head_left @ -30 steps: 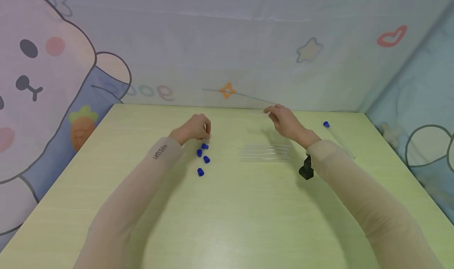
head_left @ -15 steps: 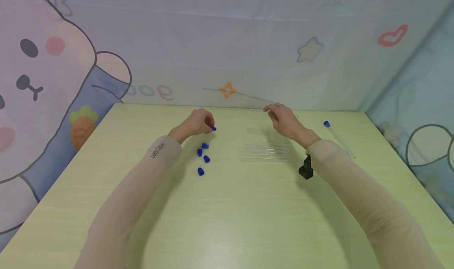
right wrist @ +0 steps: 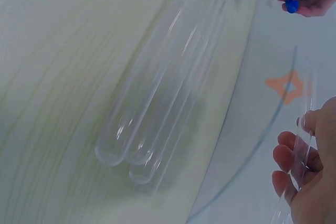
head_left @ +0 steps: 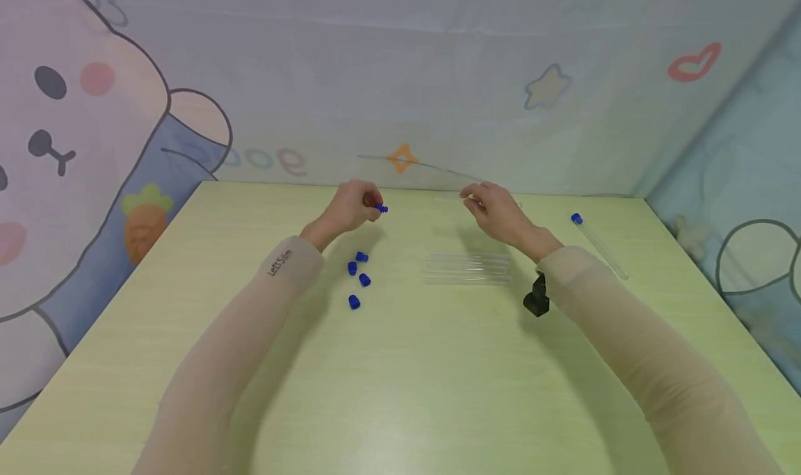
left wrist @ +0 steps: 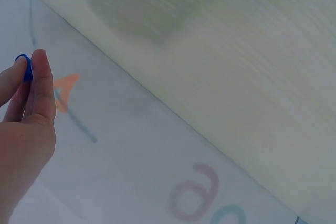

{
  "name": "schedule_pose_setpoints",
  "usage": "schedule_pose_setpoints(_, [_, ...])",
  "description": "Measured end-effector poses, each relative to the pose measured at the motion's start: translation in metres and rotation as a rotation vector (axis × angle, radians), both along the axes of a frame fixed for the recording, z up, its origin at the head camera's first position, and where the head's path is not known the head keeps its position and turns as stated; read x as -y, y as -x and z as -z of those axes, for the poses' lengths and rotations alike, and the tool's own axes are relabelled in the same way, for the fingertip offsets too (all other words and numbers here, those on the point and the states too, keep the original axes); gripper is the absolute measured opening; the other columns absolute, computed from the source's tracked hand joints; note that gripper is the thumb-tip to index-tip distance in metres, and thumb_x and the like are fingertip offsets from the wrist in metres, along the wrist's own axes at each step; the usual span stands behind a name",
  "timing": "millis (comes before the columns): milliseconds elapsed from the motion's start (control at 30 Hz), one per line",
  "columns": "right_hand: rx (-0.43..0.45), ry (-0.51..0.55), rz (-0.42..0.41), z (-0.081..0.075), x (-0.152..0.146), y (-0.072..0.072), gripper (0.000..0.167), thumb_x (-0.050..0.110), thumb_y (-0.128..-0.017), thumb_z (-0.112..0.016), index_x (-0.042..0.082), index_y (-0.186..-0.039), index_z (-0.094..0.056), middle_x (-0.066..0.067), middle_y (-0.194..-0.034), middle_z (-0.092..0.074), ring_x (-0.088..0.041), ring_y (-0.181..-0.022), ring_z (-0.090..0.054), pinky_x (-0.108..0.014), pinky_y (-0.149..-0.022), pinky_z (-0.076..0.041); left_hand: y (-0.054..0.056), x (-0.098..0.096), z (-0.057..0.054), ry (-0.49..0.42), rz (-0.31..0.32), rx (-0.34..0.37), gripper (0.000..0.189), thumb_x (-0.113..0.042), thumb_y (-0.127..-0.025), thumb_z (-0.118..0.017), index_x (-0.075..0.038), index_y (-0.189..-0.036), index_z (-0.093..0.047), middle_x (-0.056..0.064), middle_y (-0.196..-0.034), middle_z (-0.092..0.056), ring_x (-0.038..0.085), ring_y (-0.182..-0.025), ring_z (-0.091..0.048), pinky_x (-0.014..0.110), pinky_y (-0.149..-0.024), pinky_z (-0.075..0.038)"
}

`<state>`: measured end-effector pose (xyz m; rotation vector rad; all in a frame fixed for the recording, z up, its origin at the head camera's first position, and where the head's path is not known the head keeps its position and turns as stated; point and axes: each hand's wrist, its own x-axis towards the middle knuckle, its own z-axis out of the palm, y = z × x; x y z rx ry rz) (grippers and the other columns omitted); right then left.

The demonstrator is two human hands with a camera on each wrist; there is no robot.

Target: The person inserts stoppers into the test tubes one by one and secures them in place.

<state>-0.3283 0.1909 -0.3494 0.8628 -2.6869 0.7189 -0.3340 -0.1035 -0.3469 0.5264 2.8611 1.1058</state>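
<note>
Between thumb and fingers my left hand (head_left: pixel 353 207) pinches a blue stopper (head_left: pixel 382 208), its ribbed end pointing right. My right hand (head_left: pixel 496 212) grips a clear test tube (right wrist: pixel 303 153) across its fingers; in the right wrist view the tube's upper end sticks out toward the left hand. Hand and tube are raised, a gap apart from the stopper. Several more blue stoppers (head_left: pixel 364 279) lie loose on the table below my left hand. A row of clear test tubes (head_left: pixel 468 270) lies side by side in front of my right hand.
At the right, a test tube (head_left: pixel 603 249) with a blue stopper (head_left: pixel 576 218) in its end lies on the pale wooden table (head_left: pixel 400 384). A printed curtain (head_left: pixel 350 78) hangs behind the table's back edge. A black wrist camera (head_left: pixel 537 300) hangs under the right sleeve.
My left hand has lifted a blue stopper off the table and moved it up, away from the other stoppers and slightly right. My right hand has barely moved, still holding the tube.
</note>
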Motion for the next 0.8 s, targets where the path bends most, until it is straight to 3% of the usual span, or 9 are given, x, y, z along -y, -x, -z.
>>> schedule_pose_setpoints(233, [0.014, -0.002, 0.001, -0.001, 0.004, 0.000, 0.023, 0.008, -0.099, -0.052, -0.003, -0.116, -0.063, -0.021, -0.103, -0.063, -0.033, -0.093, -0.061, -0.044, -0.083, -0.051, 0.002, -0.003, -0.003, -0.032, -0.007, -0.036, 0.015, 0.001, -0.086, -0.066, 0.003, -0.101, -0.065, 0.018, -0.097, -0.069, 0.025, -0.087, -0.064, 0.032, -0.077, -0.053])
schedule_pose_setpoints(800, [0.017, -0.019, 0.007, -0.002, 0.012, 0.003, 0.023, 0.010, -0.099, -0.051, -0.002, -0.115, -0.064, -0.020, -0.104, -0.065, -0.033, -0.094, -0.062, -0.044, -0.084, -0.051, 0.003, -0.004, -0.007, -0.060, -0.014, -0.033, 0.014, 0.001, -0.086, -0.066, 0.001, -0.100, -0.065, 0.016, -0.098, -0.068, 0.024, -0.088, -0.064, 0.033, -0.077, -0.053])
